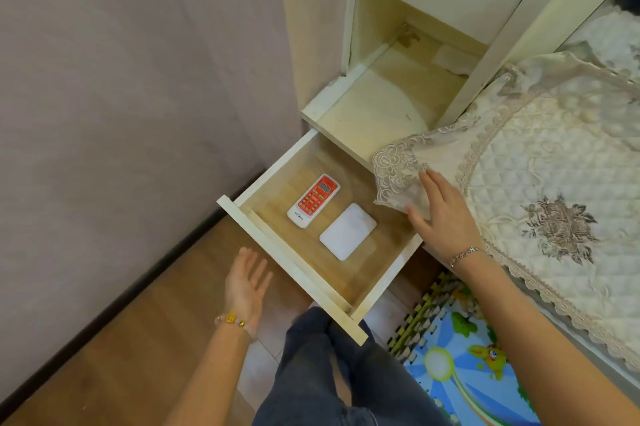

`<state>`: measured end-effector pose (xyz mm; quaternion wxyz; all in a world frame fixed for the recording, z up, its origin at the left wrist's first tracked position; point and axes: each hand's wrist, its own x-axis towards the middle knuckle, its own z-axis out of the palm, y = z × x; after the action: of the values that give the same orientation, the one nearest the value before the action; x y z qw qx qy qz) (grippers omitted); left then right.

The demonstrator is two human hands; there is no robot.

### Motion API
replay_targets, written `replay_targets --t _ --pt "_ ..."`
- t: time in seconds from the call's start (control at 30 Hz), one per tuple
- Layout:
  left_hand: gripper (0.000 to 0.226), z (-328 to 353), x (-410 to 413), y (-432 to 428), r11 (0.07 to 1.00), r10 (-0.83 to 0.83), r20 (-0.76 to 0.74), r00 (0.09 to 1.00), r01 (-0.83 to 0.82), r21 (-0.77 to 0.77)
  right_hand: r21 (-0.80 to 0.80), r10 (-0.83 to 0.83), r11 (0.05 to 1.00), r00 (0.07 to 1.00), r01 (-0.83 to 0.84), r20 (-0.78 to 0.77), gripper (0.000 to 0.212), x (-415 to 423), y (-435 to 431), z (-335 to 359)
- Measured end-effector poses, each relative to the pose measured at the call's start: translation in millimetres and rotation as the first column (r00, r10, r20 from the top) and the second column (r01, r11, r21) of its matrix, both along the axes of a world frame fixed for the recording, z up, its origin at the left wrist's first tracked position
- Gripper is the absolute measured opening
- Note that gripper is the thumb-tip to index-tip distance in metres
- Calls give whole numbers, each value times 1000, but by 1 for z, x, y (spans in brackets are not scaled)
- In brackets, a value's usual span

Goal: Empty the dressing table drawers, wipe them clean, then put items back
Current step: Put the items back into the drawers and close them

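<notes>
The dressing table's white drawer [294, 266] is pulled far out, showing its wooden bottom. Inside lie a red and white remote control [313, 201] and a flat white rounded pad [348, 231] beside it. My left hand [246, 283] hovers open, palm up, just left of the drawer's front panel, touching nothing. My right hand [441, 214] lies with straight fingers on the hanging lace corner of the quilted table cover [540, 162], at the drawer's right side.
Above the drawer an open shelf compartment [381, 107] of the white cabinet holds a pale cloth at the back. A pinkish wall is at the left. Wooden floor, my dark trouser legs [346, 373] and a colourful foam play mat [464, 363] lie below.
</notes>
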<state>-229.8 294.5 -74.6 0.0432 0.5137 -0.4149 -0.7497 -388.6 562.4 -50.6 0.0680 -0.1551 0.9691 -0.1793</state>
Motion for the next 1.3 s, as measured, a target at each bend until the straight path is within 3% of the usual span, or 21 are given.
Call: replay_targets --t 0.1,0.2,0.43,1.03,1.3 --pt "58 -5 2 1 967 -3 26 1000 -4 253 2 -8 1000 1000 8 2 63 -5 -1 -5" --pt "66 -7 2 0 937 -18 7 1000 14 350 0 -18 1000 1000 18 8 66 -8 -2 -8" --pt "73 -10 -9 -3 925 -39 2 999 35 379 -20 -30 999 999 30 13 68 -14 3 -13" --pt "73 -15 -117 36 856 -102 -175 979 176 486 71 -8 997 986 -4 166 64 -29 4 -26" --pt "71 -20 -164 54 828 -76 -202 976 175 533 54 -47 998 989 40 138 79 -25 0 -33"
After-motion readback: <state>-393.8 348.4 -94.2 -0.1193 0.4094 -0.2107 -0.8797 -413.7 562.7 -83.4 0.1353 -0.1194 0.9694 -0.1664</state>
